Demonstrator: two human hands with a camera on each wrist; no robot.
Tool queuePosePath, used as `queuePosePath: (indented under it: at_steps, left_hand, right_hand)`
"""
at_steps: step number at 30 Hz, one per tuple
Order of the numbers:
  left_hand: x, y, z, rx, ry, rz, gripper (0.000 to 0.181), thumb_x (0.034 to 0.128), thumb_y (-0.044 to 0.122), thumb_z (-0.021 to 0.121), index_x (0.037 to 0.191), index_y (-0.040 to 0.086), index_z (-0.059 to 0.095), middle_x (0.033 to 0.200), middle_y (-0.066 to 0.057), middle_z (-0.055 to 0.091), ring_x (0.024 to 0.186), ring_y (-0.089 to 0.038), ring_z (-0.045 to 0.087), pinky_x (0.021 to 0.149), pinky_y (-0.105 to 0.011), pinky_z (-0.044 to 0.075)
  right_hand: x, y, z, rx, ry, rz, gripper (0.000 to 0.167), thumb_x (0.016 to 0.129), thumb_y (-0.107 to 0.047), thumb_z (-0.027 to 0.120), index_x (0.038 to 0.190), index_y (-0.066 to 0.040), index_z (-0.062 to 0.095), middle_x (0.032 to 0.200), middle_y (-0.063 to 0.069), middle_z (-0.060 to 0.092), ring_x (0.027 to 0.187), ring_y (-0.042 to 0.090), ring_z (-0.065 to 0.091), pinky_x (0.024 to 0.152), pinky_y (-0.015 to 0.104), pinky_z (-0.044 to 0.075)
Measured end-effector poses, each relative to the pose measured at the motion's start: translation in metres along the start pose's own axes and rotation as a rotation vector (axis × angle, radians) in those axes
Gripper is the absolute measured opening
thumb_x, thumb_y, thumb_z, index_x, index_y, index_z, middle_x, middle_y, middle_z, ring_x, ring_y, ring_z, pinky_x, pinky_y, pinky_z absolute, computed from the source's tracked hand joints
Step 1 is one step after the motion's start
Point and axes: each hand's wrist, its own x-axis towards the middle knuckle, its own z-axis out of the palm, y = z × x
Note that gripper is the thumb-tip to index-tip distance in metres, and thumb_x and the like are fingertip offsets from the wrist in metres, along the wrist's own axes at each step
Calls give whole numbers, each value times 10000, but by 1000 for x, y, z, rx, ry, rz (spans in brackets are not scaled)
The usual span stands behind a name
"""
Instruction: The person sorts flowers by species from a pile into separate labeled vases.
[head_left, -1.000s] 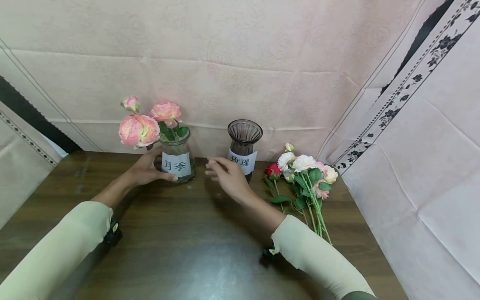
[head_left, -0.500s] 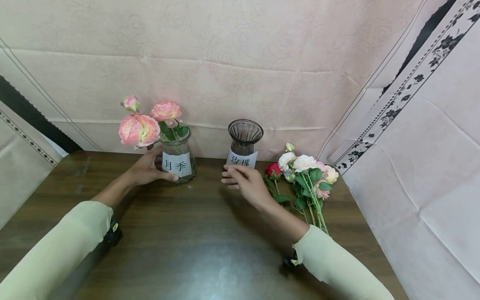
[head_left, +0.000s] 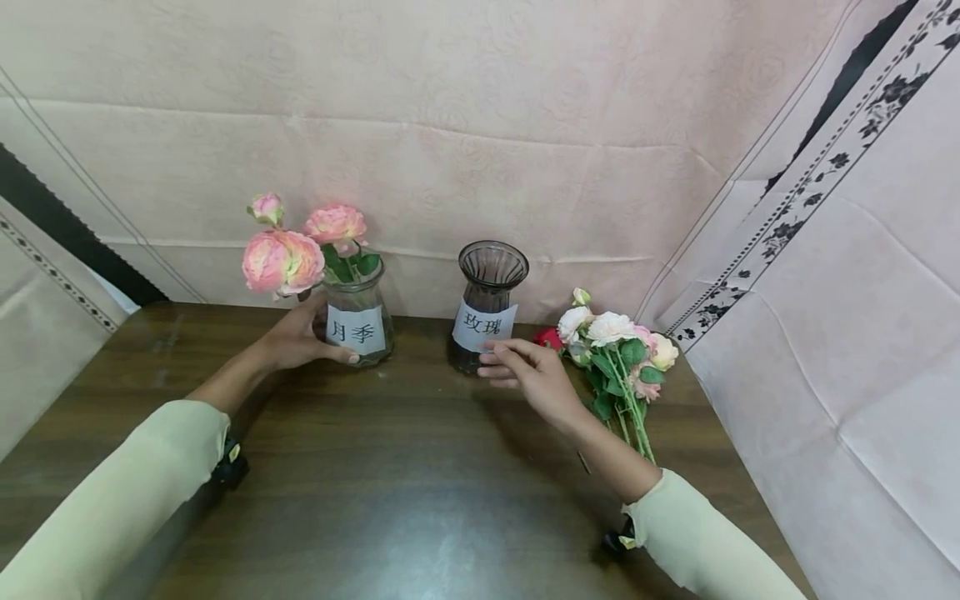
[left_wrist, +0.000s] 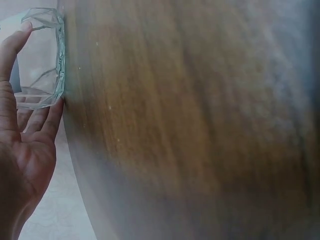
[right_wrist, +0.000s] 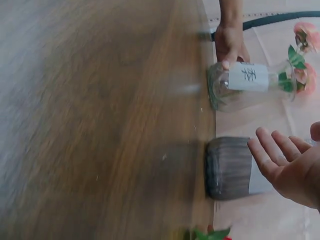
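A clear glass vase (head_left: 380,333) with a white label holds pink flowers (head_left: 283,262) that lean left. My left hand (head_left: 294,337) grips its lower left side, thumb across the front; the left wrist view shows the thumb and fingers around the glass base (left_wrist: 61,60). To the right stands a dark glass vase (head_left: 491,279) with a labelled front and no flowers in it. My right hand (head_left: 543,379) is just in front of its lower right side, fingers loosely extended and holding nothing. In the right wrist view that hand (right_wrist: 290,167) overlaps the dark vase (right_wrist: 227,167); contact cannot be told.
White and pink flowers (head_left: 611,327) with long green stems lie on the right of the brown wooden table (head_left: 360,467). A red flower (head_left: 549,337) lies beside them, partly hidden by my right hand. A pale patterned cloth (head_left: 450,183) hangs behind the table.
My right hand has moved right, from between the two vases to the dark vase's lower right, now covering part of the red flower. The left hand has kept its grip on the clear vase.
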Motion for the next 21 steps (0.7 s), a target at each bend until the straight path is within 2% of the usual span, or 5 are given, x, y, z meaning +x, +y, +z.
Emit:
queuePosePath:
  at_steps: [8,12,17,21]
  left_hand:
    - [0,1,1,2,0,-25,1080,864,317,1022,1697,188,347,1528,-177,673,1405,-375,642,1191,-595,494]
    - [0,2,2,-2,-2,-23,1062,868,316,1018,1688,186,356,1520,-174,674,1399,-378,648,1189,-596,504]
    - [0,2,2,-2,1,-7,1048,869,294,1018,1684,170,371,1531,-175,661,1409,-388,636,1196,-619,503]
    - [1,2,2,-7,4,-2,1039,860,274,1025,1673,167,387,1525,-169,664,1402,-387,642,1196,-616,510]
  right_hand:
    - [-11,4,-30,55,32,104,420,1190,-232,602,1498,48,663,1416,300,751,1185,332,834,1080,589,632]
    - [-21,10,-45,68,44,145,428,1187,-240,608,1496,52,659,1352,205,804,1156,279,843,1063,559,648]
    - [-36,14,-65,69,49,167,459,1191,-251,604,1522,66,628,1282,78,833,1144,240,844,1053,518,661]
    - [-46,14,-80,75,56,178,537,1195,-275,596,1567,110,557,1303,86,828,1144,214,844,1043,474,670]
